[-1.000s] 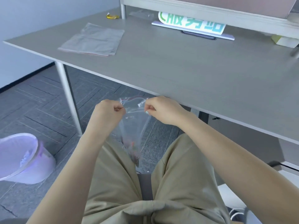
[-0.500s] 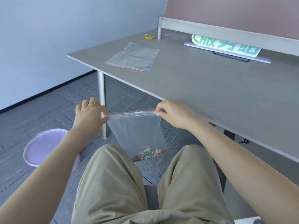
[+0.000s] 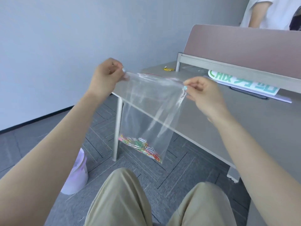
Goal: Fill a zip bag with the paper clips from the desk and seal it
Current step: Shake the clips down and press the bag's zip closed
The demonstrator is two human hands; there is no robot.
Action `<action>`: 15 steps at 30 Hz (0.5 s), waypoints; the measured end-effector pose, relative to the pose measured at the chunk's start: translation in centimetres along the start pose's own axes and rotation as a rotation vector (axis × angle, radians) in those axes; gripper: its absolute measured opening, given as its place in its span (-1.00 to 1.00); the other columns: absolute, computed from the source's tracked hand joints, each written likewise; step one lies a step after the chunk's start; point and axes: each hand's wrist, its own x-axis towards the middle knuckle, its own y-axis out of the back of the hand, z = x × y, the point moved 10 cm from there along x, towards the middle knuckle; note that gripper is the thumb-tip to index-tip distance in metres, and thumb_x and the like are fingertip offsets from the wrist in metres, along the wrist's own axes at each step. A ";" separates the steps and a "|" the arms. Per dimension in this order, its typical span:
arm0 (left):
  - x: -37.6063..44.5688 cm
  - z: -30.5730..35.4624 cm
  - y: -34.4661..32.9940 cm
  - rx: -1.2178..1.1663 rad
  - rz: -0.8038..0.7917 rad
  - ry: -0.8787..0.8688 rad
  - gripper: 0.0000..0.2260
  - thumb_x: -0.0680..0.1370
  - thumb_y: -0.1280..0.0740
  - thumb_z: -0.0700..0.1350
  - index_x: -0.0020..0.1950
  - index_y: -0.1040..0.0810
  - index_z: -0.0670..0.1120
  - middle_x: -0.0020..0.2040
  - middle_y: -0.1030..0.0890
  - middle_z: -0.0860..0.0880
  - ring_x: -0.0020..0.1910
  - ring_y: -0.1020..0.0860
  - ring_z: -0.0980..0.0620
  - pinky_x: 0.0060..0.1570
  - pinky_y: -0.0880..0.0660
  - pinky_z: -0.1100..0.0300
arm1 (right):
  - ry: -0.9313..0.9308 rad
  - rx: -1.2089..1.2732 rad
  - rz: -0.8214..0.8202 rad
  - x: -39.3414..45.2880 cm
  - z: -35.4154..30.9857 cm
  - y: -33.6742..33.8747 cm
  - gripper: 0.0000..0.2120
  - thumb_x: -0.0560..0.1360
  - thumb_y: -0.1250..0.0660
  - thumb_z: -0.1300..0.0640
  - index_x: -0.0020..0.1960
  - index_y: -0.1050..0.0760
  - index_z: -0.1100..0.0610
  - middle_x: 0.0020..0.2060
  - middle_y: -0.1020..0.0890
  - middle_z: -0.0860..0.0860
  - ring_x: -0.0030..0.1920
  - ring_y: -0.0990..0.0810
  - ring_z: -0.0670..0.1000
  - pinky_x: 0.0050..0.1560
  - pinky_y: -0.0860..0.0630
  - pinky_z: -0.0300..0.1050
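Note:
A clear zip bag [image 3: 149, 111] hangs in the air in front of the desk edge, its red-lined zip strip stretched flat between my hands. My left hand [image 3: 105, 75] pinches the top left corner. My right hand [image 3: 202, 93] pinches the top right corner. Several coloured paper clips [image 3: 141, 146] lie heaped along the bag's bottom, sloping down to the right corner. The bag hangs above my knees, over the floor.
The grey desk [image 3: 244, 121] runs along the right, with a white and green sign [image 3: 241, 82] and a small yellow object [image 3: 168, 68] near its back panel. A lilac waste bin [image 3: 76, 175] stands on the floor at left. A person [image 3: 267, 12] stands behind the partition.
Both hands have lifted the bag from lap height to chest height and pulled apart, stretching its top edge flat. My head has tilted up, so the wall and partition show.

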 end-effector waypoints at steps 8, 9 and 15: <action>8.9 9.1 -4.4 -0.262 0.164 -0.078 -0.85 0.48 -0.18 -0.33 -0.15 -0.42 -0.09 -0.51 -0.46 0.02 -0.61 -0.45 0.14 -0.30 -0.53 0.18 | -0.018 0.382 0.332 7.1 -3.9 6.6 -0.83 0.48 -0.24 0.29 -0.08 -0.43 0.02 -0.27 -0.53 -0.06 -0.27 -0.53 -0.08 -0.19 -0.55 -0.24; 9.8 10.1 -5.2 -0.273 0.168 -0.086 -0.86 0.48 -0.16 -0.35 -0.13 -0.41 -0.12 -0.47 -0.43 -0.03 -0.62 -0.43 0.14 -0.35 -0.53 0.21 | -0.021 0.429 0.374 8.1 -4.1 7.7 -0.82 0.47 -0.24 0.29 -0.11 -0.43 0.01 -0.30 -0.53 -0.05 -0.31 -0.52 -0.08 -0.21 -0.53 -0.22; 12.9 12.4 -9.6 -0.375 0.179 -0.082 -0.82 0.48 -0.09 -0.38 -0.11 -0.40 -0.15 -0.40 -0.38 -0.05 -0.64 -0.44 0.18 -0.43 -0.51 0.24 | 0.029 0.563 0.533 11.8 -5.8 13.2 -0.78 0.45 -0.28 0.29 0.06 -0.44 0.08 -0.38 -0.48 -0.03 -0.40 -0.47 -0.09 -0.35 -0.44 -0.28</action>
